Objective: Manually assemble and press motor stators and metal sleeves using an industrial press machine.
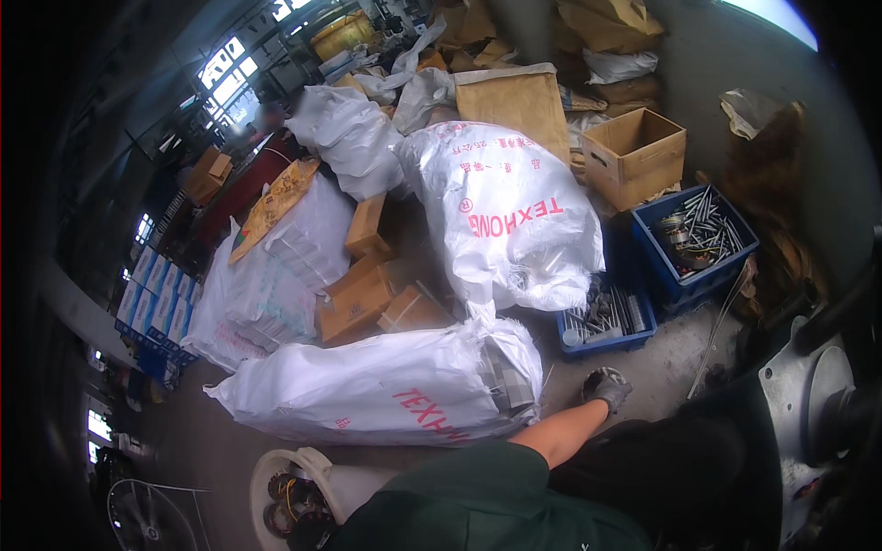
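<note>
My left hand (607, 386), in a grey and dark work glove, reaches out past the open end of a white woven sack (349, 386). Its fingers look curled, and what they hold, if anything, is too small to make out. Just beyond the hand stands a low blue crate (611, 344) with metal rods and shafts in it. Grey metal pieces (510, 386) show in the mouth of the lying sack, left of my hand. No part of my right hand can be made out.
A taller blue crate (695, 292) of metal shafts stands at right, before a wooden box (634, 170). A full white sack (505, 211) and cardboard boxes (358, 298) lie behind. Near me are a white bucket (317, 464) with wound coils and a metal machine (781, 395).
</note>
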`<state>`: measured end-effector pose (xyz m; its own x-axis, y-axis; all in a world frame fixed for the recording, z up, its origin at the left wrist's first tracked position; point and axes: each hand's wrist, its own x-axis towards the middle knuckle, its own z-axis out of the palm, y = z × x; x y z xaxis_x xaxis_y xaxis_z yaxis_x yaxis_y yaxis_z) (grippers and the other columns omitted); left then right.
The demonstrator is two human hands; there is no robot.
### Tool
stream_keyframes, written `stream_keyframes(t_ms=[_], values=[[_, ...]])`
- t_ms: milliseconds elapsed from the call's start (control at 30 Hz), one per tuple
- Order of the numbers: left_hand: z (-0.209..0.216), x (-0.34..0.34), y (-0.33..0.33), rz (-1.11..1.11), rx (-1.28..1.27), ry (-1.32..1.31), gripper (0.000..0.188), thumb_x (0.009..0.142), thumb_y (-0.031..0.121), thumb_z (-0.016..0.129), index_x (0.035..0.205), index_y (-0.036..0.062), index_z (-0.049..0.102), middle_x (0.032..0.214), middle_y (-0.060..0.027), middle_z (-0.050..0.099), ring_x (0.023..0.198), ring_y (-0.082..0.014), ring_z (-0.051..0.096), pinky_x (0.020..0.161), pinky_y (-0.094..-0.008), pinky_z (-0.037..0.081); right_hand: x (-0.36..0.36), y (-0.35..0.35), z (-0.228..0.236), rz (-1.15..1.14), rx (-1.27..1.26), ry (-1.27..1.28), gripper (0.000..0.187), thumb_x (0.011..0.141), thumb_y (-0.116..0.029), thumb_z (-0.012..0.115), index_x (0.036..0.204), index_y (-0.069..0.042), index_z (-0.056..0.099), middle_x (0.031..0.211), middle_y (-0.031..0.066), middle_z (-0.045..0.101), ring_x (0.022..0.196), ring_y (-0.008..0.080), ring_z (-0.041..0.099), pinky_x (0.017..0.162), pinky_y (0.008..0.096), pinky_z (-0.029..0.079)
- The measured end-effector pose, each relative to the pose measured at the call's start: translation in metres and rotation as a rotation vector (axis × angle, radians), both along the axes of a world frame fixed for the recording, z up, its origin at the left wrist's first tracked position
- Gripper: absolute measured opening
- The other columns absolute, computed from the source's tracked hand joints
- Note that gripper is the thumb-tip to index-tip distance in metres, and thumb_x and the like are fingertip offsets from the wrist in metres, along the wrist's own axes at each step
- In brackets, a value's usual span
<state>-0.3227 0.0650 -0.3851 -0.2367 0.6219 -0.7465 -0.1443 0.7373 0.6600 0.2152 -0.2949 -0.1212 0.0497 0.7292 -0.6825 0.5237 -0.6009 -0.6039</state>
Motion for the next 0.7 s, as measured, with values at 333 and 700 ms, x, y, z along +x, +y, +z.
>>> stream_keyframes(t_ms=[333, 700], values=[[0.125, 0.012, -0.031, -1.088, 0.532, 1.190, 0.053, 0.076, 0.046, 0.078, 0.111, 0.0068, 0.072, 0.116, -0.0194, 0.069, 0.111, -0.0337, 0.067, 0.096, -0.0453, 0.053, -0.018, -0.008, 0.043, 0.019, 0.229, -0.237, 0.030, 0.097, -0.014, 0.065, 0.124, 0.000, 0.068, 0.123, 0.0145, 0.070, 0.114, 0.0248, 0.063, 0.103, 0.0344, 0.045], [0.125, -0.027, 0.009, -1.689, 0.914, 1.038, 0.022, 0.071, 0.015, 0.073, 0.092, 0.0161, 0.079, 0.095, -0.0130, 0.076, 0.095, -0.0311, 0.075, 0.081, -0.0421, 0.059, 0.035, -0.048, -0.019, -0.040, 0.342, -0.177, 0.029, 0.088, -0.001, 0.064, 0.117, 0.004, 0.068, 0.109, 0.0148, 0.072, 0.088, 0.0212, 0.070, 0.072, 0.0328, 0.057]])
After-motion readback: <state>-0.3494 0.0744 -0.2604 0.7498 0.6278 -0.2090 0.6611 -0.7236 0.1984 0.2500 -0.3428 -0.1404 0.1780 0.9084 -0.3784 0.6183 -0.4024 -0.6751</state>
